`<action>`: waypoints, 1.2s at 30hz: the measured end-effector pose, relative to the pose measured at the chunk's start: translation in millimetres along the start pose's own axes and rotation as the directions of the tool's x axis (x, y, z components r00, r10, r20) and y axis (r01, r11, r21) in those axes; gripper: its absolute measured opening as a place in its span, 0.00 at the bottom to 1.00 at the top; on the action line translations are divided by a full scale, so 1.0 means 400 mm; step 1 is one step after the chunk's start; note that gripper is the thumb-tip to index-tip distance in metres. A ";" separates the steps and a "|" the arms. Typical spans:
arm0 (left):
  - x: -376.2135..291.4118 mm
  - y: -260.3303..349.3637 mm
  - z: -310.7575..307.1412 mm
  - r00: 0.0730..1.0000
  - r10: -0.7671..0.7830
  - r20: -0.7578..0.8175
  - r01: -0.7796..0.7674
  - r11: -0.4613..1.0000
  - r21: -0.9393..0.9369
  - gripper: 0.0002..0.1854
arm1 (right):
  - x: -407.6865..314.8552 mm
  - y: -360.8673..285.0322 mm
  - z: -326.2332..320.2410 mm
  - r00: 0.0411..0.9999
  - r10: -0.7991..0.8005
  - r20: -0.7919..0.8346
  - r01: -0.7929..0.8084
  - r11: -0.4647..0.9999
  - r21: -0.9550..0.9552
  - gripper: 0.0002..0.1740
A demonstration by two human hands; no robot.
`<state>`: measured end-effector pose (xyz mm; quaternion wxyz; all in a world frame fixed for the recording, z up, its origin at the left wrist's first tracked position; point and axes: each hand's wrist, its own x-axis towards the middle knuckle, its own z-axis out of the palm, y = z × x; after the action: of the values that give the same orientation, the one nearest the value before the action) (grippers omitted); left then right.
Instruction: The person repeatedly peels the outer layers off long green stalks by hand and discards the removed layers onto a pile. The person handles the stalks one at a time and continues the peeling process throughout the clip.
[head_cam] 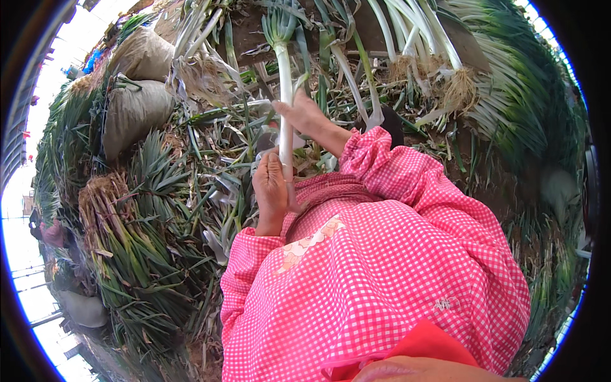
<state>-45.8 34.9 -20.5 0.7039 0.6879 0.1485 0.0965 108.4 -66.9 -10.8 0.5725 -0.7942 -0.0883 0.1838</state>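
Observation:
A large green onion (284,76) stands out before me, its white stalk towards me and its green leaves pointing away. My left hand (271,184) is closed around the lower white end, with the thumb lying along the stalk. Farther up, my right hand (308,114) has its fingers across the same stalk, just below where the green leaves begin. A pale leaf strip (300,82) sticks out beside the right fingertips. Stripped leaves and peelings (215,138) litter the ground around and beneath both hands.
Untrimmed green onions with dry roots (198,76) lie ahead on the left. White-stalked ones (429,33) lie ahead on the right, beside a large pile (506,86). Bundled onions (119,229) and stuffed sacks (138,114) line my left side.

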 end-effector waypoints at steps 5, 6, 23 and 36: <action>-0.005 0.015 0.011 0.999 0.023 -0.023 -0.021 0.998 0.065 0.17 | -0.018 0.005 -0.002 0.887 -0.377 -0.266 0.203 0.836 -0.509 0.31; -0.005 0.020 0.020 0.997 0.071 -0.011 -0.068 0.982 0.176 0.17 | -0.015 0.006 0.004 0.897 -0.364 -0.252 0.242 0.880 -0.409 0.30; -0.249 -0.111 -0.258 0.993 -0.080 0.091 -0.031 0.561 0.827 0.10 | 0.254 -0.006 -0.055 0.956 0.271 0.114 -0.280 0.724 0.630 0.15; 0.449 0.118 0.030 0.928 0.363 0.083 -0.315 0.647 0.694 0.33 | -0.129 -0.032 0.040 0.993 0.110 0.051 -0.120 0.853 0.508 0.12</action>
<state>129.8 86.3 12.9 0.3568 0.9133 0.0650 0.1851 55.6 -66.9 6.7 0.7494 -0.6162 0.0055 0.2423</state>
